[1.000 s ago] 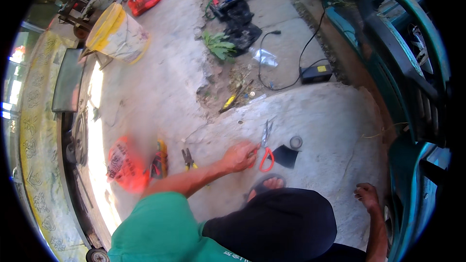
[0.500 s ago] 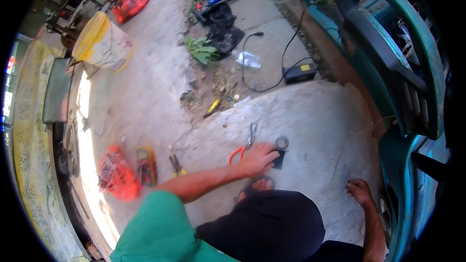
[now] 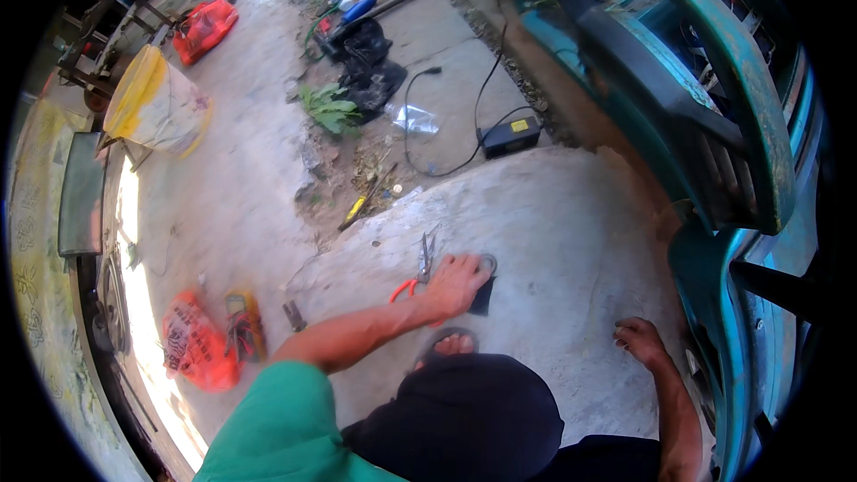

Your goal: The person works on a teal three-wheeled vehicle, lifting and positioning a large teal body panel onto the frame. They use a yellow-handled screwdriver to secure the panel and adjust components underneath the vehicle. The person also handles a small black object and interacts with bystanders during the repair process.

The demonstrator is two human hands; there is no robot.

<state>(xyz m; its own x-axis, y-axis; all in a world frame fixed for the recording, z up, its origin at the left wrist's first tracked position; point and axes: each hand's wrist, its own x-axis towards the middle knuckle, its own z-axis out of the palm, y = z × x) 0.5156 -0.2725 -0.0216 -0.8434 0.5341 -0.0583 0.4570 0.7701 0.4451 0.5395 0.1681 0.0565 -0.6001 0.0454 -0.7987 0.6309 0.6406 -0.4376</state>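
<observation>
My left hand reaches over a black patch, fingertips bent against a grey tape roll; whether they grip it is unclear. Red-handled scissors lie just left, partly behind that hand. My right hand hangs above the concrete at right, fingers curled around something too small to make out. Pliers lie behind my left forearm, near a yellow multimeter and an orange plastic bag.
A teal metal vehicle body borders the right. Ahead lie a black power adapter with cables, a yellow-handled tool, a plant and black plastic. A paint bucket stands upper left. My sandaled foot is below.
My left hand has moved from beside the scissors across the black patch to the tape roll. The whole view has shifted, with floor objects appearing further left.
</observation>
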